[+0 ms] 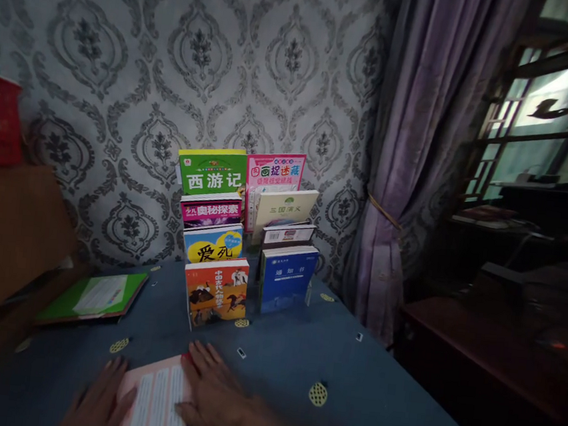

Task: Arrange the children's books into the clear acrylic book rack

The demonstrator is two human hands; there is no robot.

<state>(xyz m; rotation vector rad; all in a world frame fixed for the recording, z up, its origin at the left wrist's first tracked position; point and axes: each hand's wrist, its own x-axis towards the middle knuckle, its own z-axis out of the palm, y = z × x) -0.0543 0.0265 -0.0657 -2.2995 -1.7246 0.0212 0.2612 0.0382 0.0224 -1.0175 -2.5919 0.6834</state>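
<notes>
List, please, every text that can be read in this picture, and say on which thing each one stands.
"西游记": green book, back left.
"画捉迷藏": pink book, back right; its other characters are blurred.
"三国演义": cream book.
"奥秘探索": purple book.
"爱" and part of a second character: blue and yellow book.
Orange book, blue book, barcode label, flat green book and the pink page under both hands: too small or blurred.

Bench (299, 368) covered in blue cloth with scattered yellow round motifs. Directly on it — two rows of upright books (246, 236) at the back against the wall, a green book (98, 297) lying flat at left, and a pink book (158, 398) flat at the near edge.
</notes>
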